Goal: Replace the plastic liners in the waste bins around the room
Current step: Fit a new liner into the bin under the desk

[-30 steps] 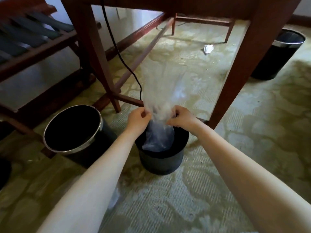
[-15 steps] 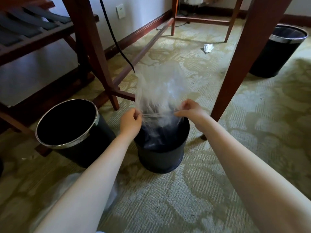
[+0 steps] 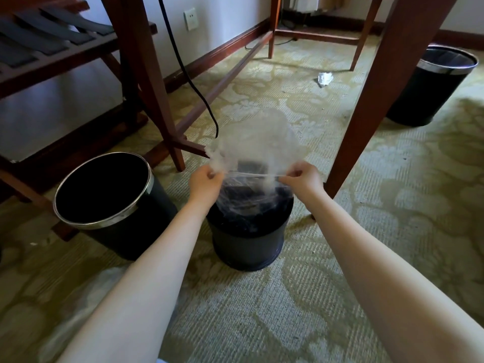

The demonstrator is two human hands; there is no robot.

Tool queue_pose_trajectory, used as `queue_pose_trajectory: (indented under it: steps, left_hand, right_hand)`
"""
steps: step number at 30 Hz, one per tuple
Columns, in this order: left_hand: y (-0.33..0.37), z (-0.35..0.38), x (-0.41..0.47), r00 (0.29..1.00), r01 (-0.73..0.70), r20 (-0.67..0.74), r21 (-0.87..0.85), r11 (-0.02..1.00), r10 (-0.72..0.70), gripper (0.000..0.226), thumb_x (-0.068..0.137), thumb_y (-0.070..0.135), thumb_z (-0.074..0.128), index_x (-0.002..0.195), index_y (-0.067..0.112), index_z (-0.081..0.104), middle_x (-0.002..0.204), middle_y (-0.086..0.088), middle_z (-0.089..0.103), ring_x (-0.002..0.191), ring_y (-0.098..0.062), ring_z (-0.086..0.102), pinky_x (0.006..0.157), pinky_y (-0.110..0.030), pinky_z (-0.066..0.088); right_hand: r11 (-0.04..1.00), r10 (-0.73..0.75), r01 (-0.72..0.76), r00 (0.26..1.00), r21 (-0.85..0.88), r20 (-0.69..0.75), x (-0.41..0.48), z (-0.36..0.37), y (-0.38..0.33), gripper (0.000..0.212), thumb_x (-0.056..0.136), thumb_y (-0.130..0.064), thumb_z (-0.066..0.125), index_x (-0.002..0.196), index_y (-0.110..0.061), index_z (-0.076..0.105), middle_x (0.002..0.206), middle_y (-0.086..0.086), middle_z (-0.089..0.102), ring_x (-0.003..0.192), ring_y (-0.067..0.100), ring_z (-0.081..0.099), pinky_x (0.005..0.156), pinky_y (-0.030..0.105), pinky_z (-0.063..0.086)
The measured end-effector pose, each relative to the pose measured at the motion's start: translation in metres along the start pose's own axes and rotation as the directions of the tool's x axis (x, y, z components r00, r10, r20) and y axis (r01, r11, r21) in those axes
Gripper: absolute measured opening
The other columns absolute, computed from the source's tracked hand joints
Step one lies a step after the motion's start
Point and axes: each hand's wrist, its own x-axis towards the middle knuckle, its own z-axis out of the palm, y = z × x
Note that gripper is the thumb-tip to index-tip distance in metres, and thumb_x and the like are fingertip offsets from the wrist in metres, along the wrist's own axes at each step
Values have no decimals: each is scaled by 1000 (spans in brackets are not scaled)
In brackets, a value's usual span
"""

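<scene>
Your left hand [image 3: 205, 182] and right hand [image 3: 301, 178] each pinch the liner [image 3: 256, 142] edge, taut between them above the small bin [image 3: 248, 244], tail inside: likely opening the mouth to cuff the rim. Steel-rimmed bin [image 3: 125, 237] at 9 o'clock.

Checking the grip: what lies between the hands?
In the head view, a taut edge of the liner runs from left hand to right hand, over the bin.

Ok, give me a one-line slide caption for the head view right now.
Left hand and right hand pinch a clear liner open over the small dark bin, its lower end inside.
</scene>
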Motion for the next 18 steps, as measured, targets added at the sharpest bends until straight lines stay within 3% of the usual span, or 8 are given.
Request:
queue_pose_trajectory:
  steps: [3, 5, 7, 9, 10, 12, 15, 18]
  left_hand:
    - [-3, -3, 1, 999, -39, 34, 40, 998, 38, 15, 90, 21, 58, 85, 7, 55, 77, -6, 52, 73, -19, 51, 72, -32, 43]
    - [5, 2, 0, 990, -72, 124, -3, 997, 72, 13, 87, 20, 63, 98, 13, 58, 90, 0, 59, 83, -15, 57, 74, -27, 45]
    - [11, 10, -1, 979, -90, 180, -35, 995, 95, 29, 84, 24, 68, 111, 18, 60, 104, 6, 65, 95, -11, 61, 80, -26, 51]
    - [14, 16, -2, 985, -115, 133, 17, 993, 111, 26, 84, 30, 69, 107, 19, 61, 98, 7, 64, 91, -11, 60, 79, -29, 50]
    - [14, 16, -3, 989, -124, 88, 43, 991, 119, 14, 86, 29, 67, 93, 19, 60, 87, 5, 62, 83, -13, 59, 76, -31, 49]
    - [8, 7, -1, 990, -139, -22, 100, 985, 142, 27, 91, 26, 60, 67, 18, 50, 67, 2, 53, 66, -16, 52, 66, -32, 44]
    - [-3, -10, 3, 976, -123, -159, 163, 979, 149, 32, 94, 23, 56, 63, 22, 46, 62, 6, 47, 60, -11, 47, 55, -23, 35]
    - [-4, -16, 4, 979, -110, -165, 84, 990, 123, 19, 93, 26, 58, 76, 18, 56, 70, 7, 53, 68, -10, 51, 56, -17, 36]
  right_hand:
    - [982, 15, -29, 997, 188, 75, 4, -5, -2, 42, 77, -9, 80, 105, -12, 49, 91, -1, 56, 75, 14, 58, 58, 22, 49]
    - [920, 33, -103, 982, 377, 189, 4, 1, -14, 72, 70, -14, 87, 124, -17, 40, 110, 2, 56, 87, 17, 64, 70, 30, 59]
    - [907, 29, -127, 970, 401, 242, 7, 9, -23, 102, 56, -28, 95, 140, -23, 38, 129, 3, 54, 108, 25, 62, 84, 43, 58]
    - [921, 38, -122, 974, 369, 225, 3, 14, -29, 83, 62, -25, 91, 134, -21, 50, 125, 0, 59, 108, 23, 62, 82, 39, 57]
    - [928, 60, -127, 978, 349, 198, 1, 14, -29, 59, 69, -21, 87, 121, -17, 59, 115, 0, 65, 101, 21, 66, 77, 33, 57]
    - [951, 85, -118, 988, 284, 125, 1, 10, -21, 28, 75, -19, 82, 98, -18, 66, 98, 1, 72, 89, 20, 70, 72, 31, 57]
    - [984, 92, -79, 993, 161, -72, 3, -3, -6, 33, 81, -29, 78, 108, -14, 65, 100, 1, 68, 92, 21, 66, 76, 34, 55]
    - [985, 69, -42, 985, 166, -161, 5, -12, -2, 34, 85, -26, 72, 114, -11, 61, 106, 2, 64, 97, 23, 61, 67, 28, 45]
